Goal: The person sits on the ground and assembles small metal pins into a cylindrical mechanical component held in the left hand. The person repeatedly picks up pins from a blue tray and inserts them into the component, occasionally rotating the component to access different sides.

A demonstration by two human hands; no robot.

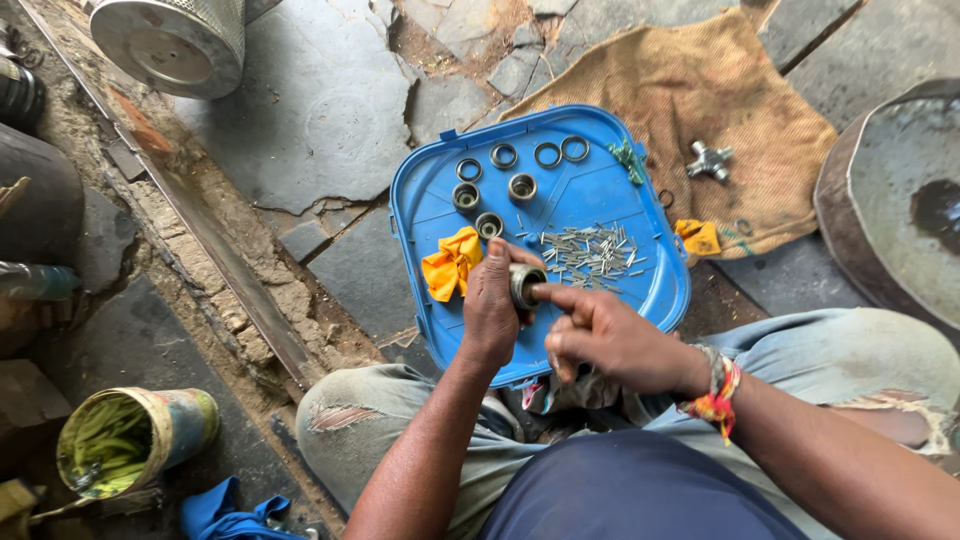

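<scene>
My left hand (pixel 492 305) grips a small metal bearing cup (pixel 524 284) above the near edge of a blue plastic tray (pixel 420 210). My right hand (pixel 605 335) points its index finger into the cup's open mouth; the other fingers are curled. On the tray lie a heap of thin needle rollers (pixel 590 252), three more bearing cups (pixel 489 200), several metal rings (pixel 520 155) in a row, and a crumpled yellow cloth (pixel 452 262).
A brown sack (pixel 700 90) under the tray carries a metal cross-shaped joint (pixel 709 160) and a yellow scrap (pixel 697 237). A large metal pan (pixel 900 190) sits right, a perforated metal drum (pixel 175 40) top left, a can of green grease (pixel 130 435) lower left.
</scene>
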